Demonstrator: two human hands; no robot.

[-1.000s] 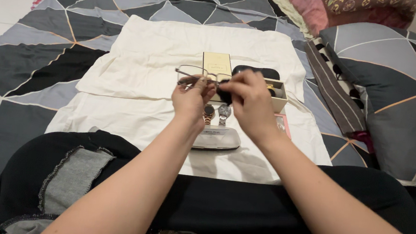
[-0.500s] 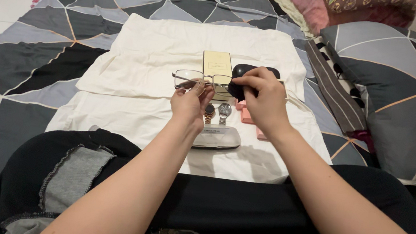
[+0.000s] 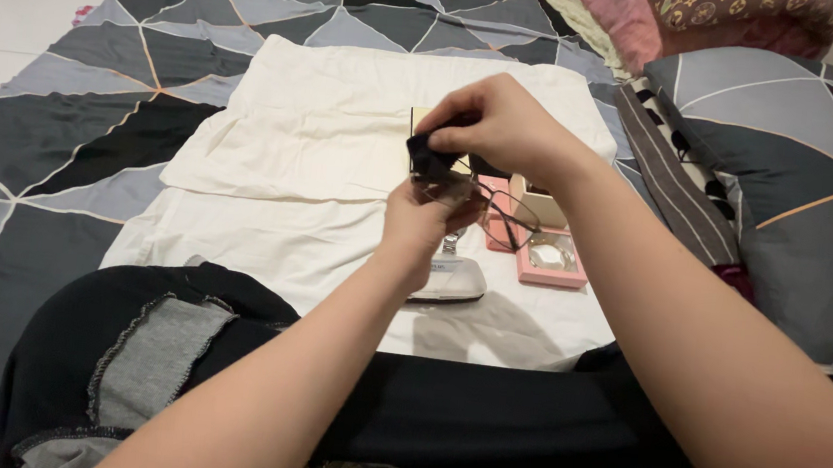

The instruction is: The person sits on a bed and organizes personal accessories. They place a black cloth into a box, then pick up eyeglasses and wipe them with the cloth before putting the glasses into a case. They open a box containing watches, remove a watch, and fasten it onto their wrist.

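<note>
My left hand [image 3: 420,226] holds a pair of thin metal-framed glasses [image 3: 504,217], turned so that one lens sticks out to the right. My right hand [image 3: 502,123] is above it and pinches a small black cloth [image 3: 429,159] against the glasses' upper lens. Both hands hover over a white cloth [image 3: 323,156] spread on the bed.
Under the hands lie a white glasses case [image 3: 452,280], a wristwatch [image 3: 453,240], a pink open box [image 3: 550,262], a cream box [image 3: 540,199] and a gold flat box, mostly hidden. A grey geometric bedspread [image 3: 65,123] surrounds the cloth; pillows [image 3: 794,167] sit right.
The glasses have been turned from lying level to end-on and moved right. My right hand has risen with the black cloth and now presses it on the top lens.
</note>
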